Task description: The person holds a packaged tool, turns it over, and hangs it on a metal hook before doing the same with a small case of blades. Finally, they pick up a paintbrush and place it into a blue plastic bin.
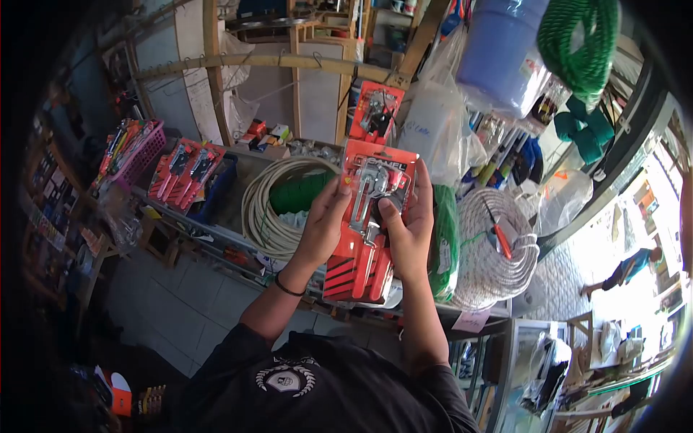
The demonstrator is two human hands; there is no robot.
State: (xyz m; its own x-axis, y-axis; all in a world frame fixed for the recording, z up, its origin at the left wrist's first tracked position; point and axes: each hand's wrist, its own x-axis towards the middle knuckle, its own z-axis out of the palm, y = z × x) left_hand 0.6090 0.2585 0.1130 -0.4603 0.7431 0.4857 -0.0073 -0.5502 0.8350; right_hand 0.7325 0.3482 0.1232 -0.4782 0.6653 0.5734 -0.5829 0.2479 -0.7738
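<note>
Both hands hold a red blister-packed tool (369, 224) upright in the middle of the head view, over the counter. My left hand (325, 224) grips its left edge, with a dark band on the wrist. My right hand (413, 227) holds the right edge, its thumb lying across the clear plastic and its fingers behind the card. Inside the pack a metal tool head and red handles show. Just above its top edge is another red pack (375, 112) with a metal tool in it.
Coiled pale hose (260, 209) lies left of the hands, white rope (498, 252) right. Further left are red tool packs (186, 173) and a pink basket (137, 155). A blue bucket (502, 54) and green rope (577, 47) hang upper right. A person (626, 269) is outside.
</note>
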